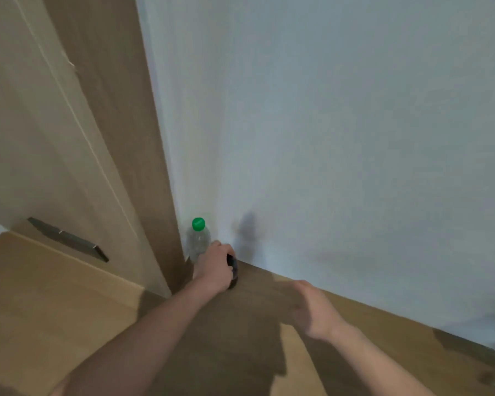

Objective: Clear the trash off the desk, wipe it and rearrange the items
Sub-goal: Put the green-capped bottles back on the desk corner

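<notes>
Head view shows two bare hands over one wooden desk (355,324) that meets a white wall (326,124). One clear plastic bottle (197,244) with one green cap (198,224) stands upright at about 11 o'clock from the frame's centre-bottom, in the corner where the wall meets a wooden cabinet side panel (132,167). Just at the bottle's 4 o'clock, the left hand (213,267) reaches to the back edge of the desk, its fingers curled round one small dark object (232,271) (too blurred to name) that stands at the wall line. Hand and bottle look to be touching or nearly so; I cannot tell which.

At 3 o'clock from that hand, well apart from it, the right hand (312,308) hangs above the desk with its fingers loosely curved and holding nothing; motion blur hides whether they are spread or together.

At 9 o'clock, one cabinet door (35,138) carries one dark metal handle (69,240). One faint dark blur sits at the far right edge, unreadable.
</notes>
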Available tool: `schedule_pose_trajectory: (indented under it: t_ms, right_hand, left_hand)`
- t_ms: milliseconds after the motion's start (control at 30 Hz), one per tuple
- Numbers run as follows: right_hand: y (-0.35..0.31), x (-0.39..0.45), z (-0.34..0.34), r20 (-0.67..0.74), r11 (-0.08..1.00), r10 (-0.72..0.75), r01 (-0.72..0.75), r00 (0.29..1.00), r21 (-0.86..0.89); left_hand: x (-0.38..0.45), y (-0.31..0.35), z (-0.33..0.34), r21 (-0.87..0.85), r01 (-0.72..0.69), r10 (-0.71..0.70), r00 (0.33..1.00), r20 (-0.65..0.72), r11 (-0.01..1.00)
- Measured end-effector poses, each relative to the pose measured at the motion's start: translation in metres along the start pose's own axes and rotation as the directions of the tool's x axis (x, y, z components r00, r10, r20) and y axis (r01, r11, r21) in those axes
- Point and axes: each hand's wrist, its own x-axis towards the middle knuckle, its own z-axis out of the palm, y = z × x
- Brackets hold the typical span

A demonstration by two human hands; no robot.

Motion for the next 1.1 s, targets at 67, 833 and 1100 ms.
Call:
schedule_pose_trajectory:
  t_ms: [67,833,1100]
  right_hand:
    - [0.014,-0.014,0.007,0.020,0.998,0.057,-0.058,0.998,0.023]
    - [0.065,-0.101,-0.018,-0.035,0.989,0.092,-0.087,0.995,0.118]
    - [0.102,-0.134,-0.031,-0.022,0.994,0.076,-0.074,0.997,0.081]
  left_hand:
    - [0.016,0.004,0.005,0.018,0.024,-0.023,1.000,-0.020,1.000]
    - [0.035,0.023,0.026,0.138,0.046,-0.028,0.991,-0.128,0.989]
    - [0.019,0.063,0.056,0.203,0.073,-0.048,0.991,-0.123,0.977]
